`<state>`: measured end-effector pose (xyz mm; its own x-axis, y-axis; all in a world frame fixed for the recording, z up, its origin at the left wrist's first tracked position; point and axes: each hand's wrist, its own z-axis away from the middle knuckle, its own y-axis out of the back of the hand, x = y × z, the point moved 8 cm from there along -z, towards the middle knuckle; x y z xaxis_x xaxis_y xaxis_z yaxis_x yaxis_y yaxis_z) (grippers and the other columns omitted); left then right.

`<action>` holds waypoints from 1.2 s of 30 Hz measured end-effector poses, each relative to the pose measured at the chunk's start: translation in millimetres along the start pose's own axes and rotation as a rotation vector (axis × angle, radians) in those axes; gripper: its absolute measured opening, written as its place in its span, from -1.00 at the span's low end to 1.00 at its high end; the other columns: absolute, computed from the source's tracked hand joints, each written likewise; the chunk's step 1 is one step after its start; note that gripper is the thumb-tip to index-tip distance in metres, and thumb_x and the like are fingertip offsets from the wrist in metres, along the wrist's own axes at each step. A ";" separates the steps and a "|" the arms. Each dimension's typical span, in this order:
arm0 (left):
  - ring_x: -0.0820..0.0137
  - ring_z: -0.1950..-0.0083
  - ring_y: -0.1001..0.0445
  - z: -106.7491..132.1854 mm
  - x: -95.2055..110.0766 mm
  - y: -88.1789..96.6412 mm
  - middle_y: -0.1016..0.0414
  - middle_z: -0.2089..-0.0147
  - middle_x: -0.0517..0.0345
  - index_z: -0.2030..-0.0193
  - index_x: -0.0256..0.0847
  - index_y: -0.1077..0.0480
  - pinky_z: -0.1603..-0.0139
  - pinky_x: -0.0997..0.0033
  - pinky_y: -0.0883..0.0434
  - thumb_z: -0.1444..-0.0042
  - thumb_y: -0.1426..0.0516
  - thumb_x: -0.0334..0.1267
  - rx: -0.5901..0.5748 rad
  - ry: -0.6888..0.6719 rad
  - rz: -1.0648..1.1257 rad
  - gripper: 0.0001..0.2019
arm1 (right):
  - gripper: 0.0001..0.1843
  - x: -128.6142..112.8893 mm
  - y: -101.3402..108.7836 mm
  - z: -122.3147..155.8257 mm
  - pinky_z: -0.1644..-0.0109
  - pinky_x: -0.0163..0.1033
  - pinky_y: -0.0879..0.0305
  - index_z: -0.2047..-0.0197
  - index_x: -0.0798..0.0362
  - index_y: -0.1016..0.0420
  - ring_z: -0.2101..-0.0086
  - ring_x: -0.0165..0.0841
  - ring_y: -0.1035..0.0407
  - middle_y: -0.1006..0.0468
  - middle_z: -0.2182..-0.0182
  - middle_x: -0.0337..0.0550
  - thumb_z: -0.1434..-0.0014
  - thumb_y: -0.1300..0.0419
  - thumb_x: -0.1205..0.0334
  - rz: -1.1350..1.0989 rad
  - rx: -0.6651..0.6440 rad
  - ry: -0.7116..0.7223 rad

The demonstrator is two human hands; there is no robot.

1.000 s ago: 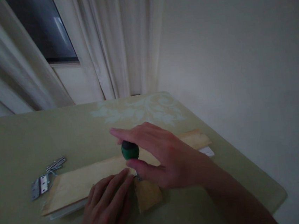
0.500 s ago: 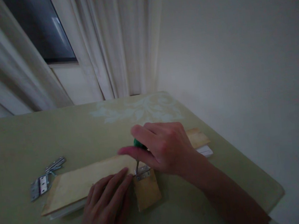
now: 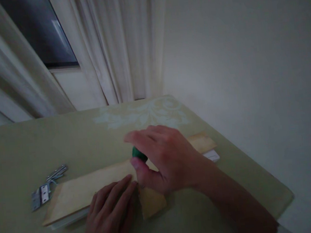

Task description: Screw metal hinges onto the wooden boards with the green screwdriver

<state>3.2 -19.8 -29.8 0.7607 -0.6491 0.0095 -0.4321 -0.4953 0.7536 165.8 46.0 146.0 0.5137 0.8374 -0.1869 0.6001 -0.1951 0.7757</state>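
Observation:
My right hand (image 3: 165, 159) is closed round the green handle of a screwdriver (image 3: 138, 154), held upright over the joint between a long wooden board (image 3: 80, 193) and a small wooden piece (image 3: 153, 203). The hand hides the screwdriver's tip and the hinge under it. My left hand (image 3: 110, 216) lies flat, fingers stretched out, pressing on the long board just left of the small piece.
Loose metal hinges (image 3: 45, 187) lie on the pale green tablecloth (image 3: 64, 140) to the left of the board. The table's right edge (image 3: 260, 172) runs close beside the board's far end. Curtains and a dark window stand behind.
My right hand has turned on the screwdriver handle, and now covers the hinge that showed half a second ago. The left hand and the boards have stayed put.

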 end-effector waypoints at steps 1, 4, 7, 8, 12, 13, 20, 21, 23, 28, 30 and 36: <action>0.10 -0.20 -0.55 0.4 -0.3 -1.2 -0.67 -0.34 0.02 -0.43 -0.10 -0.51 -0.22 0.11 -0.44 -0.47 -0.21 -0.36 -0.013 -0.003 -0.003 -0.57 | -0.69 4.4 3.0 0.5 0.20 -0.16 -0.28 0.05 0.02 -0.57 0.36 -0.26 -0.50 -0.66 0.39 -0.19 -0.56 -0.10 0.01 0.054 0.038 -0.059; 0.11 -0.22 -0.54 0.8 -0.7 -2.0 -0.66 -0.36 0.02 -0.43 -0.12 -0.51 -0.24 0.11 -0.43 -0.47 -0.20 -0.36 -0.035 -0.008 -0.002 -0.57 | -0.68 1.7 1.1 0.4 0.19 -0.19 -0.27 0.11 0.00 -0.57 0.38 -0.31 -0.47 -0.62 0.43 -0.24 -0.59 -0.09 0.04 0.013 0.009 -0.021; 0.11 -0.19 -0.54 -0.9 0.2 1.7 -0.67 -0.33 0.03 -0.41 -0.10 -0.51 -0.21 0.12 -0.43 -0.48 -0.19 -0.37 -0.012 -0.004 0.007 -0.59 | -0.71 -0.9 -2.9 -0.4 0.07 -0.17 -0.33 -0.13 0.04 -0.56 0.21 -0.25 -0.54 -0.70 0.23 -0.14 -0.52 -0.09 0.15 -0.048 -0.066 0.012; 0.11 -0.19 -0.54 -1.8 0.6 1.9 -0.67 -0.34 0.03 -0.41 -0.10 -0.52 -0.22 0.12 -0.43 -0.48 -0.19 -0.38 -0.014 0.000 0.012 -0.59 | -0.69 5.7 -0.6 -0.7 0.08 -0.14 -0.32 -0.10 0.04 -0.58 0.25 -0.23 -0.53 -0.68 0.28 -0.13 -0.52 -0.11 0.07 0.019 -0.046 -0.066; 0.13 -0.22 -0.55 -4.7 2.1 1.4 -0.66 -0.37 0.03 -0.40 -0.14 -0.53 -0.26 0.11 -0.42 -0.49 -0.19 -0.39 -0.026 0.014 0.032 -0.60 | -0.54 18.7 7.2 -0.7 0.11 -0.14 -0.26 0.20 0.02 -0.60 0.38 -0.29 -0.46 -0.61 0.46 -0.20 -0.62 -0.06 -0.06 0.101 -0.002 -0.194; 0.13 -0.22 -0.55 -5.1 1.9 1.8 -0.66 -0.37 0.02 -0.39 -0.15 -0.53 -0.26 0.10 -0.42 -0.49 -0.18 -0.40 -0.022 0.021 0.033 -0.61 | -0.58 13.6 5.6 -1.6 0.07 -0.16 -0.29 0.11 0.03 -0.62 0.29 -0.29 -0.51 -0.66 0.36 -0.17 -0.64 -0.01 0.05 0.024 -0.029 -0.121; 0.12 -0.21 -0.55 -3.6 1.4 1.8 -0.67 -0.36 0.04 -0.41 -0.11 -0.52 -0.25 0.13 -0.42 -0.48 -0.19 -0.39 -0.025 -0.003 0.015 -0.58 | -0.60 12.1 5.3 -0.1 0.07 -0.12 -0.31 0.05 0.03 -0.63 0.33 -0.25 -0.50 -0.67 0.41 -0.18 -0.60 -0.06 -0.03 0.113 -0.038 -0.154; 0.11 -0.21 -0.55 -2.9 0.4 1.6 -0.66 -0.36 0.04 -0.42 -0.11 -0.52 -0.25 0.12 -0.42 -0.48 -0.18 -0.39 -0.026 0.004 0.011 -0.58 | -0.65 6.7 2.7 -0.7 0.04 -0.13 -0.32 -0.04 0.03 -0.62 0.28 -0.26 -0.53 -0.70 0.34 -0.17 -0.60 -0.04 0.07 0.063 -0.056 -0.098; 0.10 -0.19 -0.54 -1.6 0.1 2.2 -0.67 -0.35 0.04 -0.42 -0.09 -0.51 -0.22 0.11 -0.42 -0.48 -0.18 -0.38 -0.017 0.000 0.001 -0.57 | -0.66 -2.4 0.6 -1.4 -0.01 -0.14 -0.33 -0.23 0.05 -0.55 0.16 -0.24 -0.56 -0.74 0.17 -0.11 -0.53 -0.09 0.17 -0.017 -0.075 -0.004; 0.11 -0.21 -0.56 0.0 0.3 0.4 -0.67 -0.36 0.04 -0.42 -0.10 -0.51 -0.22 0.12 -0.44 -0.46 -0.20 -0.37 -0.021 -0.020 -0.008 -0.56 | -0.70 7.1 5.1 -1.5 0.09 -0.12 -0.29 0.05 -0.01 -0.58 0.33 -0.25 -0.50 -0.66 0.40 -0.21 -0.59 -0.08 0.04 0.071 -0.068 -0.116; 0.12 -0.20 -0.57 0.0 -0.1 0.2 -0.68 -0.34 0.04 -0.42 -0.09 -0.51 -0.21 0.12 -0.45 -0.45 -0.20 -0.37 -0.013 -0.020 -0.020 -0.56 | -0.72 1.3 3.2 -1.5 0.02 -0.14 -0.33 -0.11 0.00 -0.57 0.20 -0.25 -0.54 -0.71 0.23 -0.14 -0.56 -0.05 0.17 -0.013 -0.099 -0.036; 0.11 -0.21 -0.56 1.8 -1.4 -2.5 -0.67 -0.35 0.04 -0.44 -0.08 -0.50 -0.23 0.10 -0.45 -0.46 -0.20 -0.37 -0.020 -0.017 -0.019 -0.54 | -0.66 2.7 2.4 -1.0 0.08 -0.14 -0.31 -0.03 0.01 -0.61 0.30 -0.26 -0.49 -0.67 0.36 -0.18 -0.59 -0.03 0.09 0.081 -0.054 -0.064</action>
<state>2.3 -18.7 -32.9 0.7606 -0.6490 -0.0159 -0.4073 -0.4962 0.7668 168.0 48.3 148.0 0.5982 0.7855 -0.1588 0.5220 -0.2316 0.8209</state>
